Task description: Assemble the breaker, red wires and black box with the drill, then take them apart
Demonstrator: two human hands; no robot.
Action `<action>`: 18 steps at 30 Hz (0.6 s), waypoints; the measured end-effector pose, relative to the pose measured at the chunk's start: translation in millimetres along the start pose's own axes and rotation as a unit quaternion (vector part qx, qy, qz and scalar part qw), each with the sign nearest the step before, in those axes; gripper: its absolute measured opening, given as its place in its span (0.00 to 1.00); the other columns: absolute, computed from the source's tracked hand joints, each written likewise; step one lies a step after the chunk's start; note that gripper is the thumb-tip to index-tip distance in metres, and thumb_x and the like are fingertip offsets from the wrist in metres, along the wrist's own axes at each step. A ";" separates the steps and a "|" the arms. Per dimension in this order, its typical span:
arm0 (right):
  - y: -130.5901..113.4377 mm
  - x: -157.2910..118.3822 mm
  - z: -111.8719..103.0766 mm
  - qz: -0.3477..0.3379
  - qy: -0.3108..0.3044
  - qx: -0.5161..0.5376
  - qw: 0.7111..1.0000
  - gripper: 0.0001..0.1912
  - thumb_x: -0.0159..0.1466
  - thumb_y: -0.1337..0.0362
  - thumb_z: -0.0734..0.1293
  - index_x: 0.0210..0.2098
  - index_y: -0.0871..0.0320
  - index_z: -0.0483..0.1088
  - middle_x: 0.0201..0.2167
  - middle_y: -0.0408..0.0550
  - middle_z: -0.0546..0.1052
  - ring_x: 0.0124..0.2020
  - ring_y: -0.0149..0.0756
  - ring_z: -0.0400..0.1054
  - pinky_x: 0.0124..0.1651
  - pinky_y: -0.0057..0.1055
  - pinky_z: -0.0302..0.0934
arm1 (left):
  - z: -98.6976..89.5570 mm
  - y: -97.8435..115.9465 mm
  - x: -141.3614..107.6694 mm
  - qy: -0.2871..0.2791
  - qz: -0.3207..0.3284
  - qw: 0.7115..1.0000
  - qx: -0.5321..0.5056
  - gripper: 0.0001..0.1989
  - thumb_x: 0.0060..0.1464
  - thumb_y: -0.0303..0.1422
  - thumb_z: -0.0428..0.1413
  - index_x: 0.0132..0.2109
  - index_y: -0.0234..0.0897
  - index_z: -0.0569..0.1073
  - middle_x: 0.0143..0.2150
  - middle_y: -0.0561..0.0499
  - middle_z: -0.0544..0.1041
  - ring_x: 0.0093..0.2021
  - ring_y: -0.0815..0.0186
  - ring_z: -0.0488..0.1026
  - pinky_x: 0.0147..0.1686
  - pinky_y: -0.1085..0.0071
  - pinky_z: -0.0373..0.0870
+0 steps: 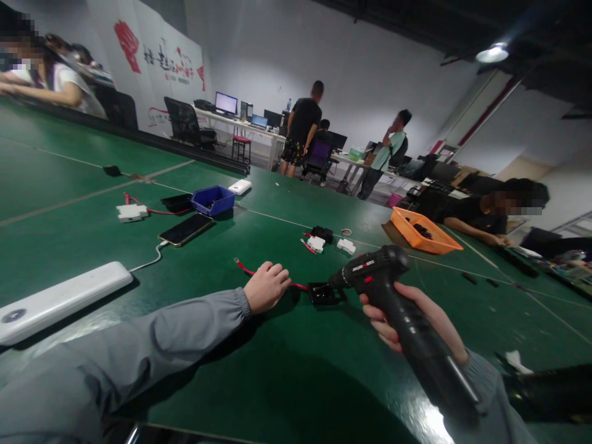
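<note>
In my right hand (386, 320) is a black cordless drill (416, 333), gripped by its handle with the chuck pointing left. Its front end reaches the right side of a small black box (322, 294) lying on the green table; whether the tip touches the box cannot be made out. A red cable (298, 287) runs left from the box, under my left hand (267, 287). The fingers of that hand are closed around the cable, and its far end with a metal ring lug sticks out on the left.
Beyond the box lie white modules (316, 244) with red wires. A blue bin (213, 201), a phone (186, 229) and a white power bank (65, 302) stand to the left. An orange tray (424, 231) with black parts sits at the right, near a seated person (481, 216).
</note>
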State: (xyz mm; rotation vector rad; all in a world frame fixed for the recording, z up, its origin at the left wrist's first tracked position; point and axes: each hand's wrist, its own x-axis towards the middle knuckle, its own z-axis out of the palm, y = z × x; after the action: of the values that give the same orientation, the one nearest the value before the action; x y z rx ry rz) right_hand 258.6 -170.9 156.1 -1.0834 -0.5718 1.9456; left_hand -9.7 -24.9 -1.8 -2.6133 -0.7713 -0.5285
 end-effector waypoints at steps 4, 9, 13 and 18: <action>0.7 0.5 -1.6 0.002 -0.003 0.017 1.000 0.22 0.61 0.54 0.68 0.44 0.68 0.70 0.28 0.45 0.69 0.20 0.26 0.63 0.20 0.24 0.64 | 0.3 0.0 -0.4 0.000 0.000 1.000 0.001 0.06 0.60 0.32 0.50 0.40 0.37 0.71 0.38 0.45 0.70 0.40 0.58 0.63 0.41 0.58 0.55; 1.3 0.9 -2.3 0.004 -0.007 0.023 1.000 0.22 0.60 0.54 0.68 0.44 0.68 0.69 0.28 0.45 0.69 0.20 0.27 0.63 0.20 0.24 0.63 | 0.9 -0.3 -0.9 -0.001 0.002 1.000 -0.001 0.06 0.61 0.32 0.50 0.40 0.37 0.71 0.39 0.45 0.70 0.41 0.58 0.63 0.41 0.58 0.56; 1.0 1.2 -3.3 -0.001 -0.014 0.028 1.000 0.21 0.60 0.55 0.68 0.44 0.68 0.69 0.27 0.45 0.69 0.20 0.27 0.62 0.19 0.23 0.63 | 1.4 -0.3 -0.7 -0.001 0.000 1.000 -0.001 0.06 0.61 0.31 0.50 0.40 0.37 0.70 0.39 0.45 0.70 0.41 0.58 0.63 0.41 0.58 0.56; 0.3 2.3 -4.3 -0.001 -0.014 0.037 0.999 0.19 0.61 0.55 0.65 0.43 0.67 0.69 0.27 0.45 0.68 0.20 0.27 0.61 0.19 0.24 0.63 | 2.8 0.3 -0.2 -0.001 -0.004 1.000 0.001 0.06 0.61 0.32 0.49 0.39 0.37 0.70 0.39 0.46 0.70 0.40 0.58 0.63 0.41 0.58 0.56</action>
State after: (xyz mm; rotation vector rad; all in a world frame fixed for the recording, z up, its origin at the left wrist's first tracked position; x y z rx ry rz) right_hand 261.4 -169.2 152.6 -1.0096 -0.5120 1.9670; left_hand -9.0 -24.0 -4.4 -2.6106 -0.7814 -0.5271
